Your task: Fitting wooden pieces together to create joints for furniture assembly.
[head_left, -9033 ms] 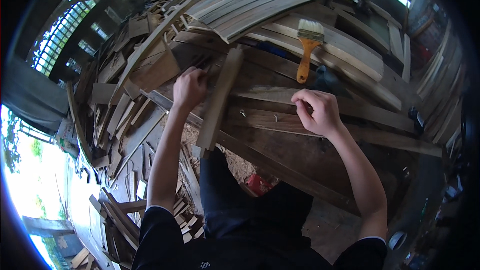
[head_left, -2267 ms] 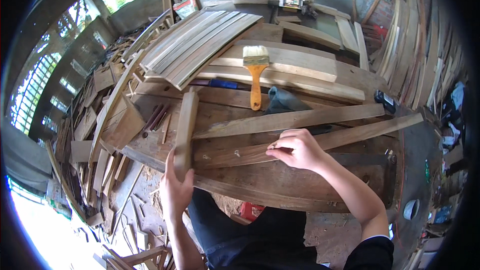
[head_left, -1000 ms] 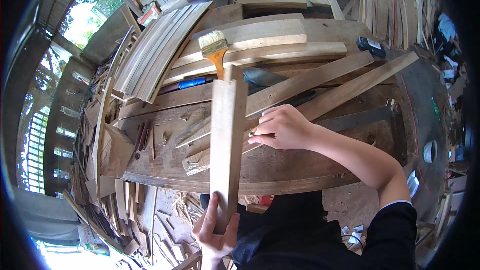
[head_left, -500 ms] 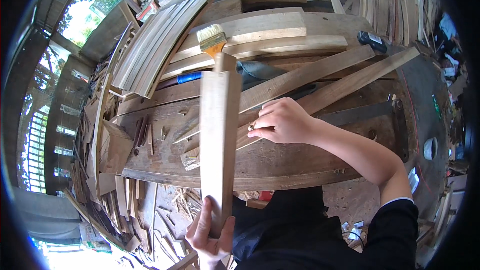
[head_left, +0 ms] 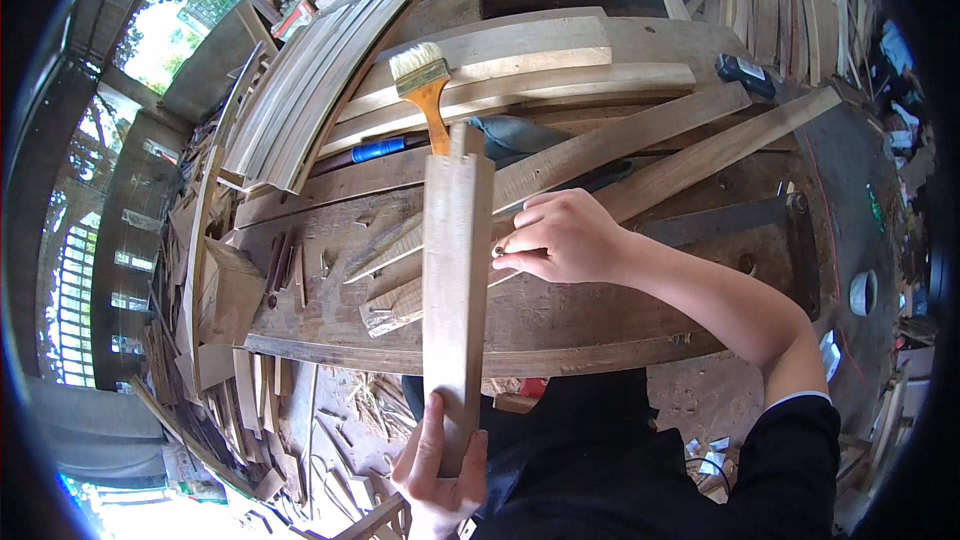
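My left hand (head_left: 440,475) is closed round the lower end of a squared wooden piece (head_left: 452,290), held upright with a narrower tongue at its top. My right hand (head_left: 560,238) is closed in a pinch close to the right side of that piece, on a small thing of which only a round tip shows. Behind the top of the piece lies a paintbrush (head_left: 430,100) with pale bristles and an orange handle. Two long wooden strips lie slantwise on the workbench (head_left: 560,340) beyond my right hand, the nearer strip (head_left: 690,160) partly behind it.
Curved boards (head_left: 540,45) lie across the back of the bench. Slatted panelling (head_left: 320,90) leans at the far left. A blue-handled tool (head_left: 378,150), a black device (head_left: 745,75) and a frame saw (head_left: 800,250) rest on the bench. Offcuts (head_left: 255,390) pile up at the left.
My left hand has shifted the wooden piece to the right and slightly down, nearer to my right hand. More of the paintbrush handle shows. My right hand has barely moved.
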The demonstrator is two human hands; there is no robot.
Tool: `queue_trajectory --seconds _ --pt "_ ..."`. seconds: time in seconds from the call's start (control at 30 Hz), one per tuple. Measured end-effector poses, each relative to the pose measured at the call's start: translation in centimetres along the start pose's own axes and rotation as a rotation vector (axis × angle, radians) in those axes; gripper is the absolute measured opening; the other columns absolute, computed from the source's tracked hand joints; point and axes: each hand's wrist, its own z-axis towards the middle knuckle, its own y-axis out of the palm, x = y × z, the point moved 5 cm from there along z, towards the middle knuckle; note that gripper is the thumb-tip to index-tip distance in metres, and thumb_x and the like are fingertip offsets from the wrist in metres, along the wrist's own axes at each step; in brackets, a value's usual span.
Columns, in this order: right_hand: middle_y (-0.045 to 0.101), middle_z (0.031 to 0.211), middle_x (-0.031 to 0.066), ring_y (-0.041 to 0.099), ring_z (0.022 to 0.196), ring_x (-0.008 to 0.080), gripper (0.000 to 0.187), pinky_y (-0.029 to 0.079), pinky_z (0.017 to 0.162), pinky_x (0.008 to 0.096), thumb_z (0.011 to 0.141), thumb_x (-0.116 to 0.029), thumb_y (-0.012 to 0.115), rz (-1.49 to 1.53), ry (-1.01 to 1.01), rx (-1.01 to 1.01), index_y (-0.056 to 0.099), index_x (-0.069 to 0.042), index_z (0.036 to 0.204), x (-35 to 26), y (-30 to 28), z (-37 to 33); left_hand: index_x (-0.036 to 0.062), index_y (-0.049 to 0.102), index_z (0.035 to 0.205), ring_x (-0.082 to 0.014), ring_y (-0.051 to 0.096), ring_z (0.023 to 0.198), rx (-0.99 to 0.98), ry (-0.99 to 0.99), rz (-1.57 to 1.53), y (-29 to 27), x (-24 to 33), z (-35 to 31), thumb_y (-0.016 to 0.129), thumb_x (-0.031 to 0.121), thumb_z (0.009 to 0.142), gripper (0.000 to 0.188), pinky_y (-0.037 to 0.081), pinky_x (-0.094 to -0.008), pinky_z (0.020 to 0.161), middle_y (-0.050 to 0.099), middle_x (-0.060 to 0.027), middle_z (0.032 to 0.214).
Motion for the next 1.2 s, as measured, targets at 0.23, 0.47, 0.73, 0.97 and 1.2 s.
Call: queue_trajectory --seconds 0.23,0.47,0.73,0.97,1.2 --pt "0.07 0.076 0.0009 0.067 0.073 0.0216 0.008 0.055 0.065 0.0361 0.079 -0.021 0.076 0.032 -0.028 0.088 0.077 -0.013 0.08 -0.2 -0.6 0.0 0.001 0.053 0.141 -0.0322 0.072 0.074 -0.173 -0.005 0.074 1.6 0.6 1.4 0.074 0.002 0.078 0.066 0.057 -0.0351 0.064 0.07 -0.0198 0.091" --pt "0.071 0.077 0.0031 0.068 0.067 0.0241 0.01 0.054 0.062 0.036 0.079 -0.022 0.076 0.141 0.081 -0.006 0.077 -0.012 0.079 -0.1 -1.3 0.2 0.0005 0.053 0.141 -0.0315 0.073 0.076 -0.183 -0.034 0.021 1.6 0.4 1.4 0.073 0.001 0.078 0.066 0.057 -0.0349 0.067 0.071 -0.0222 0.092" --pt "0.073 0.08 0.006 0.068 0.066 0.0256 0.007 0.053 0.059 0.0357 0.079 -0.017 0.076 0.201 0.013 0.078 0.079 -0.014 0.085 0.7 -0.7 0.1 0.0003 0.053 0.141 -0.0316 0.073 0.076 -0.173 -0.044 -0.01 1.5 0.3 1.6 0.074 0.002 0.078 0.067 0.056 -0.034 0.067 0.071 -0.0222 0.091" --pt "0.073 0.077 0.0058 0.068 0.066 0.0249 0.006 0.053 0.06 0.0357 0.08 -0.017 0.075 0.187 -0.031 0.106 0.079 -0.013 0.083 0.5 -0.6 0.0 0.0003 0.056 0.139 -0.03 0.074 0.075 -0.189 -0.12 -0.012 1.2 0.5 2.0 0.075 0.003 0.077 0.065 0.056 -0.0331 0.067 0.072 -0.0225 0.089" --pt "0.067 0.067 0.002 0.064 0.064 0.0186 0.007 0.051 0.057 0.0331 0.08 -0.019 0.076 0.101 -0.014 0.039 0.076 -0.012 0.079 0.1 -0.4 -0.1 -0.0035 0.058 0.135 -0.0257 0.074 0.076 -0.126 -0.053 -0.074 0.1 0.5 2.1 0.074 0.001 0.075 0.062 0.055 -0.0302 0.067 0.072 -0.0229 0.089"
